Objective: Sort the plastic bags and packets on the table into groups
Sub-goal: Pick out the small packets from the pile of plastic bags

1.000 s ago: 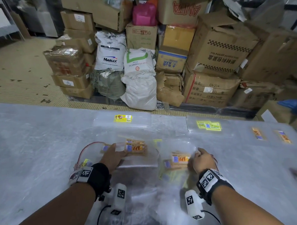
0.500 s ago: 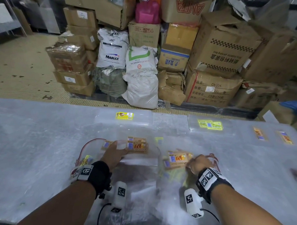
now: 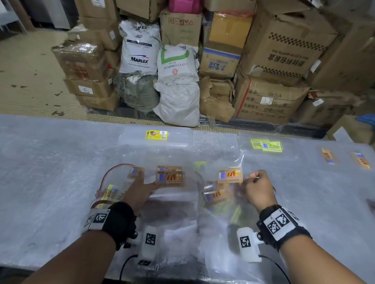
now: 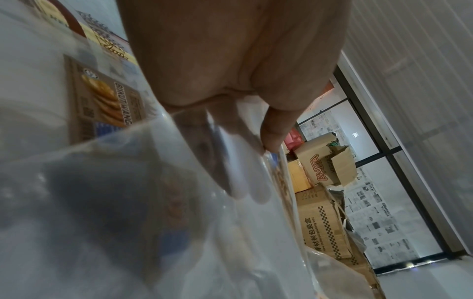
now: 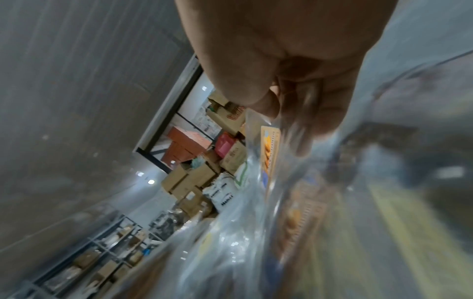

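Observation:
Clear plastic bags with printed labels lie on the plastic-covered table (image 3: 43,169). My left hand (image 3: 148,183) holds a stack of orange-labelled bags (image 3: 172,177). In the left wrist view its thumb (image 4: 272,131) lies over the clear film and its fingers sit under it. My right hand (image 3: 251,178) pinches the edge of another orange-labelled bag (image 3: 230,175), lifted above a loose pile (image 3: 217,196). In the right wrist view its thumb and fingers (image 5: 258,101) close on the film beside the orange label (image 5: 268,149).
Yellow-labelled bags lie at the far edge (image 3: 157,135) and far right of centre (image 3: 266,146). Two orange-labelled bags (image 3: 328,156) lie at the right. A red-handled bag (image 3: 110,189) sits by my left wrist. Cardboard boxes (image 3: 285,51) and sacks (image 3: 175,84) stand beyond the table.
My right hand has taken hold of an orange-labelled bag and raised it off the pile, moving slightly right. The left hand has stayed on its stack.

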The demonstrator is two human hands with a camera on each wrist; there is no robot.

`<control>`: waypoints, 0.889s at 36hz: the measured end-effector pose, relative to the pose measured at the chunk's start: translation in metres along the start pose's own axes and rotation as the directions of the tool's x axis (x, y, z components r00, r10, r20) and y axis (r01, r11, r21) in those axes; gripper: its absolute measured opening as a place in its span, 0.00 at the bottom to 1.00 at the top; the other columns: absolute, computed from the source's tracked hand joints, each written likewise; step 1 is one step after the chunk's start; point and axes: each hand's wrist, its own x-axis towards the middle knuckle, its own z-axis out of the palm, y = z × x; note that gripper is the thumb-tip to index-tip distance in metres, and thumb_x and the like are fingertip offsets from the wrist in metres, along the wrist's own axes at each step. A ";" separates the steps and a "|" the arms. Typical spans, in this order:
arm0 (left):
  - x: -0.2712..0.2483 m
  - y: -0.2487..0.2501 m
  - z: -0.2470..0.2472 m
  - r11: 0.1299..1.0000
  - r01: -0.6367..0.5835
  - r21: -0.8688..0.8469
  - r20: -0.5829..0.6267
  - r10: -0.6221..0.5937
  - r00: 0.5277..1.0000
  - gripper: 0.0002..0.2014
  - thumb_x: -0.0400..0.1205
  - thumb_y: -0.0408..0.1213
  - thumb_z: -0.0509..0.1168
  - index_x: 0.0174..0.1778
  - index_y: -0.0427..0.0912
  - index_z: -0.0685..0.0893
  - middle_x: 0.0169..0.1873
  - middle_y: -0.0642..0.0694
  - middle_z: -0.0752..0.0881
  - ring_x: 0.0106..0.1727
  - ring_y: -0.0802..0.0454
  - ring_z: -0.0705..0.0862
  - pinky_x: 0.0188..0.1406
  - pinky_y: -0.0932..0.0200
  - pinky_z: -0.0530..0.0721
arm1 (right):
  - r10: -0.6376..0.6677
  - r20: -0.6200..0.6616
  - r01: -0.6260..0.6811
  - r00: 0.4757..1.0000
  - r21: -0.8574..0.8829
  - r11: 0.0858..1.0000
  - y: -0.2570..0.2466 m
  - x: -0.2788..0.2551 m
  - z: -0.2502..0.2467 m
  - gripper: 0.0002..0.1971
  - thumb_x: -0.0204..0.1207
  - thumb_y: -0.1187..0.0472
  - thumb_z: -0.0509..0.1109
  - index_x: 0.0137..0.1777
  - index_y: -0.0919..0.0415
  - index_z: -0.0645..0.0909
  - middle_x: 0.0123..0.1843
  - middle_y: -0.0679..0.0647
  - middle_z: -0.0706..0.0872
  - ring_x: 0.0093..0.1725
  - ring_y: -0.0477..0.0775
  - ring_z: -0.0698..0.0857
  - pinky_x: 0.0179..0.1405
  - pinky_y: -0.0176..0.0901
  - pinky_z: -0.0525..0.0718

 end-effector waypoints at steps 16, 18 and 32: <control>-0.019 0.007 0.013 0.990 0.055 -0.127 -0.037 -0.060 0.997 0.55 0.62 0.55 0.80 0.83 0.64 0.57 0.76 0.52 0.76 0.76 0.42 0.76 0.75 0.30 0.70 | -0.132 0.293 -0.023 0.947 0.472 0.881 -0.072 -0.029 0.010 0.07 0.85 0.68 0.61 0.48 0.57 0.70 0.39 0.57 0.91 0.21 0.56 0.85 0.18 0.38 0.72; -0.021 0.008 0.017 0.984 0.055 -0.172 -0.022 -0.060 0.998 0.51 0.66 0.52 0.79 0.83 0.62 0.59 0.74 0.51 0.79 0.73 0.44 0.78 0.75 0.31 0.70 | -0.139 0.321 -0.018 0.937 0.441 0.897 -0.071 -0.033 0.019 0.05 0.85 0.67 0.61 0.49 0.57 0.70 0.42 0.59 0.91 0.23 0.57 0.86 0.21 0.40 0.72; -0.055 0.010 0.012 0.975 0.011 -0.222 -0.026 -0.017 1.000 0.32 0.72 0.58 0.75 0.73 0.58 0.79 0.67 0.58 0.85 0.72 0.54 0.78 0.78 0.33 0.66 | -0.208 0.377 0.193 0.902 0.078 0.978 -0.050 -0.052 0.082 0.05 0.81 0.60 0.67 0.47 0.57 0.73 0.40 0.48 0.78 0.43 0.50 0.77 0.44 0.44 0.76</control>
